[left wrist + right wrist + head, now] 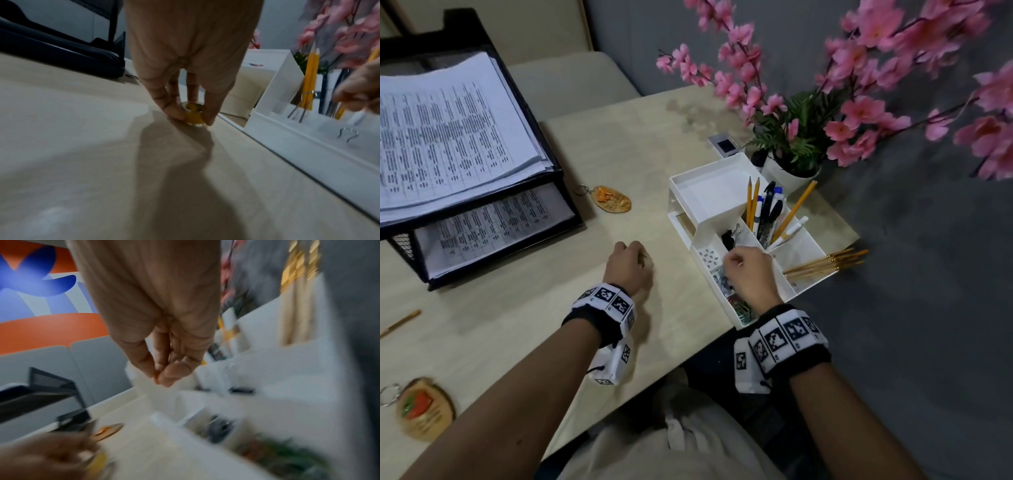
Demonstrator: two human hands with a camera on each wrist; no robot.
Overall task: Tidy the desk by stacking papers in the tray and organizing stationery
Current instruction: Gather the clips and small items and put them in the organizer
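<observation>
At frame centre, the left hand (185, 53) pinches a small yellow tape roll (193, 116) on the desk (82, 162). Its label is unreadable. Right hand (748, 270), fingertips pressed together, hovers over the white organizer (804, 246).

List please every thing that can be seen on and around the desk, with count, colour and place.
paper tray: one, black, two tiers holding printed papers, far left of the desk
organizer: one, white, right edge of the desk, holding pencils, pens and clips
loose pencils: a few, yellow, lying on the organizer's right side
pencil: one, yellow, left edge of the desk
keychains: two, wooden with orange; one by the tray, one at near left
flower pot: one, white, pink blossoms, behind the organizer
tape roll: one, small, yellow, on the desk
left hand: pinches the tape roll
right hand: over the organizer, fingertips together; whether it holds anything cannot be seen
</observation>
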